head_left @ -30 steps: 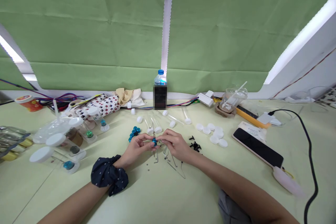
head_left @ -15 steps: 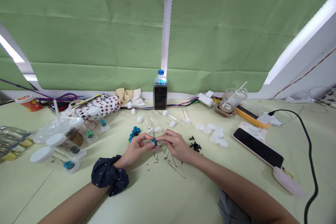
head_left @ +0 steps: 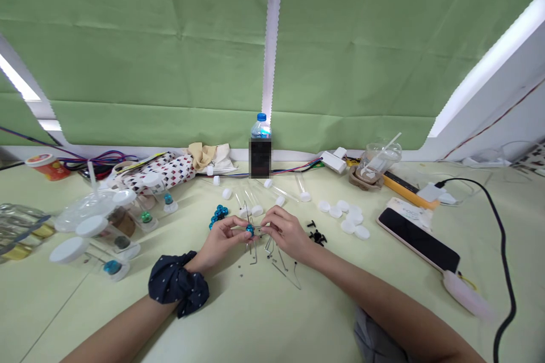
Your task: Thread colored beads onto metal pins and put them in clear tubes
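My left hand [head_left: 221, 240] pinches a small shiny blue bead-like part [head_left: 249, 229] just above the pale green table [head_left: 264, 317]. My right hand [head_left: 287, 232] meets it from the right, fingers pinched on a thin metal piece that touches the blue part. A dark scrunchie [head_left: 177, 287] sits on my left wrist. Thin hex keys and tiny screws [head_left: 272, 258] lie under my hands. A cluster of blue parts [head_left: 218, 214] rests just behind my left hand.
Black screws [head_left: 317, 235] and white caps [head_left: 349, 218] lie to the right, a phone [head_left: 417, 237] and black cable [head_left: 502, 238] further right. Clear tubes with white lids [head_left: 91, 235] sit at left. A water bottle [head_left: 260, 144] stands at the back.
My right hand has shifted a little to the right and its fingers have turned slightly on the metal piece. The left hand keeps its hold on the blue part.
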Demonstrator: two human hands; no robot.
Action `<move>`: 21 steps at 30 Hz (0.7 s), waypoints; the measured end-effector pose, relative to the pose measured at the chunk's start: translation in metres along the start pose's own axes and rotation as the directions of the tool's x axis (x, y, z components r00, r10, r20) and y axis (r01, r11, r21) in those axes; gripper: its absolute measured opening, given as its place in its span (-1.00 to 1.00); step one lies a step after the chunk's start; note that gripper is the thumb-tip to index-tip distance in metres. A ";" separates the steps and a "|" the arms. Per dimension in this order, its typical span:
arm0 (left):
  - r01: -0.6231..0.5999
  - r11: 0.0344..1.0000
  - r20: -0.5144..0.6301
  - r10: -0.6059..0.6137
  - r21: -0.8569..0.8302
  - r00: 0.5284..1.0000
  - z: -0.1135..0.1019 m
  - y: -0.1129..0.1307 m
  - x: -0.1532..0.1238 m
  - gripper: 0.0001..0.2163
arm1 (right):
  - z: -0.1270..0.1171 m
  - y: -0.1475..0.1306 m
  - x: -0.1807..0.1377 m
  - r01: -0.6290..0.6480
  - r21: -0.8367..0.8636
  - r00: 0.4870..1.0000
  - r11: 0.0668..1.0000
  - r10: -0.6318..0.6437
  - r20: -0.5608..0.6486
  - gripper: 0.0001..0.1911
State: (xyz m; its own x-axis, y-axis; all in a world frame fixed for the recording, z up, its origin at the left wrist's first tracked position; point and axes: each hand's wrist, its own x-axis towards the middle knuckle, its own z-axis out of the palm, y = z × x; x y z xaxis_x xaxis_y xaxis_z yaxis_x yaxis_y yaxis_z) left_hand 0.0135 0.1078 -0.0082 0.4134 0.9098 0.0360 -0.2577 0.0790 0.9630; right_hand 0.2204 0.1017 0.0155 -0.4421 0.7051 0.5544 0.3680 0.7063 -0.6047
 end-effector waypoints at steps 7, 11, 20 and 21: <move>-0.027 1.000 -0.002 0.027 -0.006 1.000 0.000 -0.003 0.000 -0.84 | 0.000 -0.001 0.000 -0.047 0.032 0.999 0.998 0.047 -0.004 -0.91; -0.048 0.999 -0.013 0.048 0.001 0.999 0.001 -0.005 0.000 -0.84 | 0.001 -0.001 0.000 -0.084 0.055 0.996 0.995 0.084 0.013 -0.93; -0.068 0.997 -0.034 0.069 0.024 0.997 0.004 -0.004 -0.001 -0.85 | 0.003 -0.002 -0.002 -0.086 -0.043 0.996 0.995 0.086 0.015 -0.90; -0.068 0.997 -0.034 0.069 0.021 0.997 0.005 -0.004 -0.001 -0.85 | 0.003 -0.002 -0.002 -0.086 -0.056 0.996 0.995 0.087 0.019 -0.90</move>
State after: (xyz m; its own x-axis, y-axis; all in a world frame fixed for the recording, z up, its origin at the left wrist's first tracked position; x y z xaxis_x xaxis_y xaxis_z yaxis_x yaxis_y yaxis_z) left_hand 0.0179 0.1044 -0.0107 0.3644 0.9266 0.0930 -0.2672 0.0083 0.9636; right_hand 0.2181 0.0984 0.0139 -0.4236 0.7625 0.4890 0.4502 0.6457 -0.6168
